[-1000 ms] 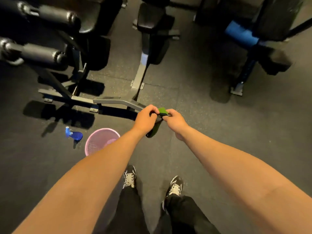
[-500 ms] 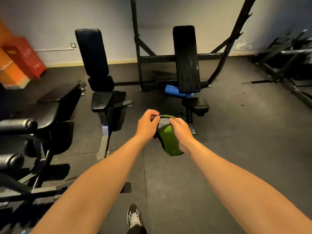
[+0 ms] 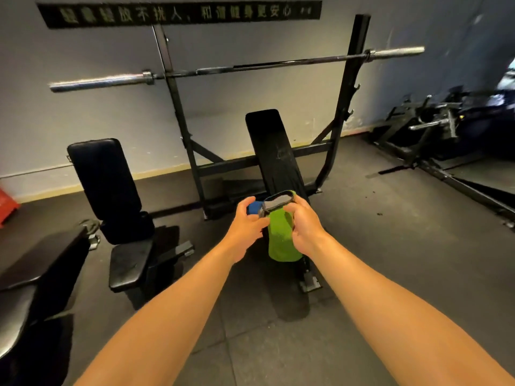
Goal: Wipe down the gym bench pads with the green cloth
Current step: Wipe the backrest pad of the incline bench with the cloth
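Observation:
I hold the green cloth (image 3: 281,238) in front of me at chest height; it hangs folded, with a grey edge at its top. My left hand (image 3: 246,228) pinches its upper left edge and my right hand (image 3: 302,227) grips its upper right side. Straight behind the cloth stands an incline bench with a long black back pad (image 3: 274,154) inside a barbell rack. To the left stands a second bench with an upright black back pad (image 3: 104,179) and a flat seat pad (image 3: 129,266). The seat of the middle bench is hidden behind my hands and the cloth.
A barbell (image 3: 237,69) rests across the black rack (image 3: 348,107) against the wall. Another padded bench (image 3: 30,268) fills the lower left. A low machine frame (image 3: 434,135) lies at the right. A blue roll (image 3: 253,207) peeks out behind my left hand. Dark rubber floor lies between.
My view has risen from the floor, with the pink basket and my shoes, to the benches and the wall. I have come closer to the middle bench. Both hands keep hold of the cloth.

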